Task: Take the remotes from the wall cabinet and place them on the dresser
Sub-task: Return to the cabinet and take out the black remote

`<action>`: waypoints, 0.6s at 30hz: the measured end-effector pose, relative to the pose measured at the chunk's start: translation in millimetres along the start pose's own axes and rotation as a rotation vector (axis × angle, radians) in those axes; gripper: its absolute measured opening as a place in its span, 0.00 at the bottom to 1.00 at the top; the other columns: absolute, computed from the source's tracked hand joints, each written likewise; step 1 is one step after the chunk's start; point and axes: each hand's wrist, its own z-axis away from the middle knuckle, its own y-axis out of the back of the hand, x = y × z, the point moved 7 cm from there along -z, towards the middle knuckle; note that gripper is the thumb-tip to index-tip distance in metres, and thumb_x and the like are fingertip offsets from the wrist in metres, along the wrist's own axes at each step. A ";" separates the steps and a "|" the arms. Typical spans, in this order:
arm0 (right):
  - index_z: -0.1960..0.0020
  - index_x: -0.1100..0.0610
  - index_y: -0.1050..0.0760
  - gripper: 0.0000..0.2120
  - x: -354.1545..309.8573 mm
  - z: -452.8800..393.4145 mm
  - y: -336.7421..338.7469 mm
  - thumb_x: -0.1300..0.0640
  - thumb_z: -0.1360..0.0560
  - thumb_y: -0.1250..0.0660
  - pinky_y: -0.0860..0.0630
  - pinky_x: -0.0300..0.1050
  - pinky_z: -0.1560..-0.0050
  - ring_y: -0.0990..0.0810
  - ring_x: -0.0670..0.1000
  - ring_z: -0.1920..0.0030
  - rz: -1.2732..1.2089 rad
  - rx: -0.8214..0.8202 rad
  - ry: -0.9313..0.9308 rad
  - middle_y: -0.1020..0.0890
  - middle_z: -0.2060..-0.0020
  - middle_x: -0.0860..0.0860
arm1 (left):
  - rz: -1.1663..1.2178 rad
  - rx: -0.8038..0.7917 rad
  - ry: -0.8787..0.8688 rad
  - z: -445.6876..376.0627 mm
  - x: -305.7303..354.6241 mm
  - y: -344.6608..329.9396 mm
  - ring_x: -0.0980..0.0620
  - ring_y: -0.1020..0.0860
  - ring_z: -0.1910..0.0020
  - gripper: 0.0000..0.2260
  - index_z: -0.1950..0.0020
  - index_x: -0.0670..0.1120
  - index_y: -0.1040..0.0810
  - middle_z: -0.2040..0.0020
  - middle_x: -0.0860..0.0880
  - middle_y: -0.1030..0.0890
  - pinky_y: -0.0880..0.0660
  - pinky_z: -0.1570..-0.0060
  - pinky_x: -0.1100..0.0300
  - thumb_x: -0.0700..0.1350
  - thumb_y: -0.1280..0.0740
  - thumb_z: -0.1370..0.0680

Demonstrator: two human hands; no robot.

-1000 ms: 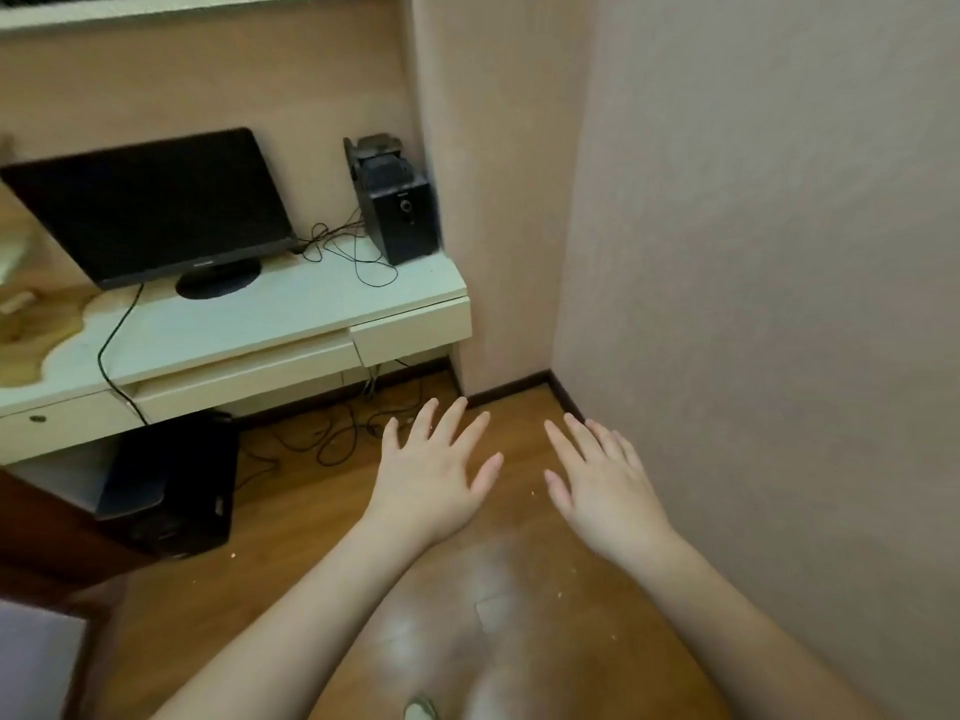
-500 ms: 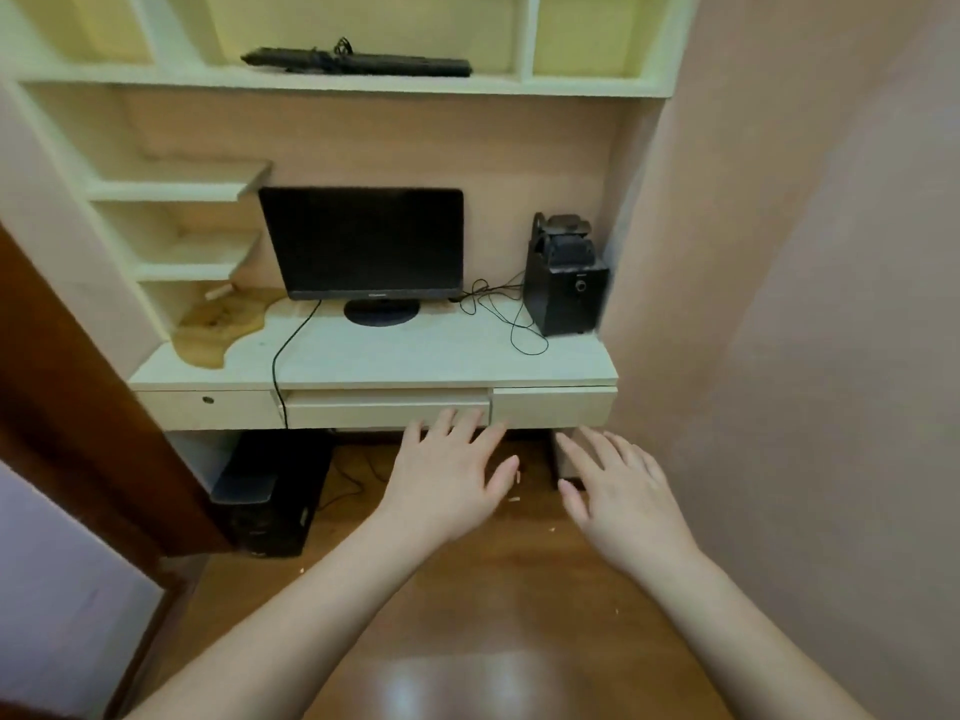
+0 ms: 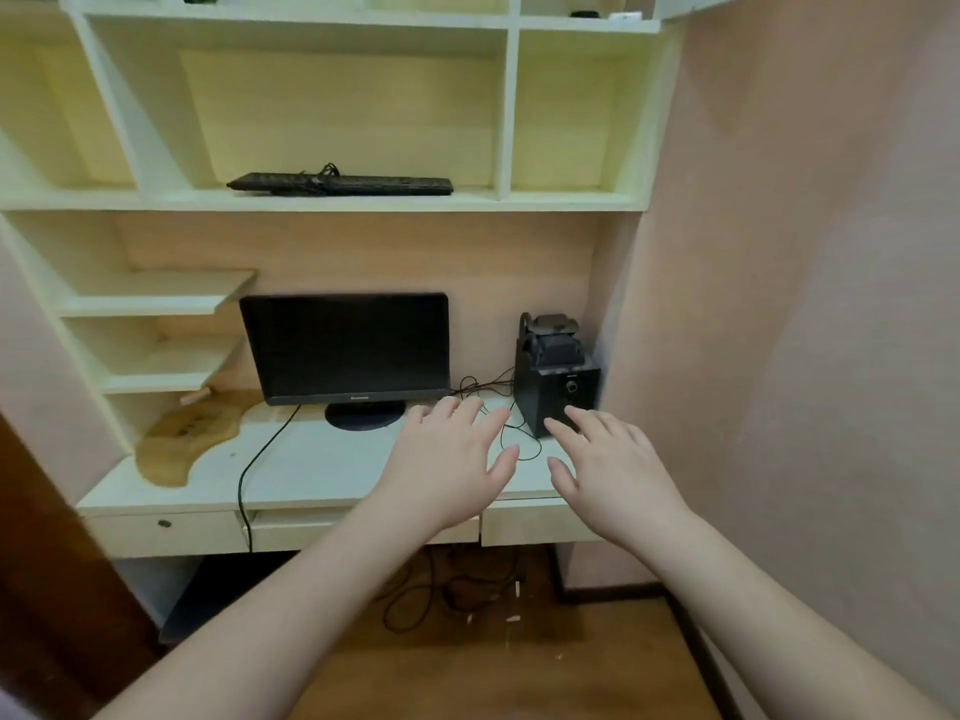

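Observation:
My left hand [image 3: 453,459] and my right hand [image 3: 610,470] are stretched out side by side in front of me, palms down, fingers straight and spread, holding nothing. They hang in the air over the front of a pale desk [image 3: 322,472]. Above it rises a cream wall cabinet [image 3: 506,106] of open shelves. A small dark thing [image 3: 584,14] and a small white thing [image 3: 626,15] lie on the top right shelf; I cannot tell what they are. No remote is plainly visible.
A black keyboard [image 3: 340,184] lies on the middle shelf. A black monitor [image 3: 345,350] and a black speaker [image 3: 556,376] with loose cables stand on the desk. A wooden board [image 3: 187,436] lies at its left. A pink wall [image 3: 805,304] closes the right side.
My view has tilted up from the floor to the desk and then the wall shelves. Both hands have stayed open and held out ahead.

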 end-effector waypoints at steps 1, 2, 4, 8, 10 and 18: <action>0.27 0.50 0.36 0.23 9.7 -10.0 1.6 0.46 0.21 0.45 0.41 0.51 0.30 0.37 0.54 0.28 0.000 0.010 0.002 0.33 0.27 0.51 | -0.010 0.020 -0.005 -13.5 3.1 3.7 0.49 0.34 0.29 0.24 0.25 0.56 0.38 0.28 0.52 0.31 0.36 0.32 0.49 0.61 0.51 0.20; 0.28 0.51 0.35 0.23 19.7 -20.0 4.3 0.46 0.21 0.45 0.40 0.51 0.30 0.36 0.54 0.28 -0.002 0.030 0.003 0.33 0.28 0.52 | -0.019 0.043 -0.008 -26.7 6.9 8.2 0.50 0.34 0.29 0.24 0.25 0.56 0.37 0.29 0.52 0.30 0.36 0.33 0.49 0.60 0.51 0.20; 0.29 0.52 0.33 0.23 39.6 -40.8 12.2 0.46 0.22 0.43 0.38 0.51 0.32 0.35 0.54 0.29 0.001 0.076 0.006 0.31 0.29 0.53 | -0.035 0.083 -0.011 -52.3 15.7 15.5 0.51 0.34 0.30 0.24 0.26 0.55 0.36 0.30 0.53 0.29 0.37 0.33 0.50 0.60 0.51 0.20; 0.26 0.51 0.37 0.24 75.0 -82.5 21.5 0.45 0.21 0.46 0.40 0.49 0.31 0.39 0.52 0.27 0.002 0.073 0.019 0.36 0.26 0.51 | -0.064 0.129 -0.009 -99.5 23.7 23.6 0.51 0.32 0.32 0.23 0.30 0.54 0.32 0.35 0.53 0.26 0.36 0.35 0.51 0.60 0.49 0.21; 0.27 0.51 0.36 0.24 89.7 -101.9 31.2 0.45 0.21 0.45 0.39 0.49 0.32 0.37 0.53 0.27 0.006 0.104 0.028 0.34 0.27 0.51 | -0.080 0.154 0.002 -119.8 24.6 30.7 0.51 0.31 0.33 0.23 0.30 0.54 0.31 0.35 0.53 0.25 0.35 0.37 0.51 0.61 0.50 0.21; 0.28 0.47 0.35 0.22 123.0 -175.0 62.6 0.45 0.21 0.46 0.42 0.49 0.31 0.39 0.53 0.27 0.028 0.160 0.057 0.35 0.27 0.50 | -0.073 0.180 0.022 -206.3 21.5 54.1 0.51 0.32 0.32 0.23 0.29 0.54 0.33 0.32 0.53 0.27 0.35 0.36 0.51 0.60 0.49 0.21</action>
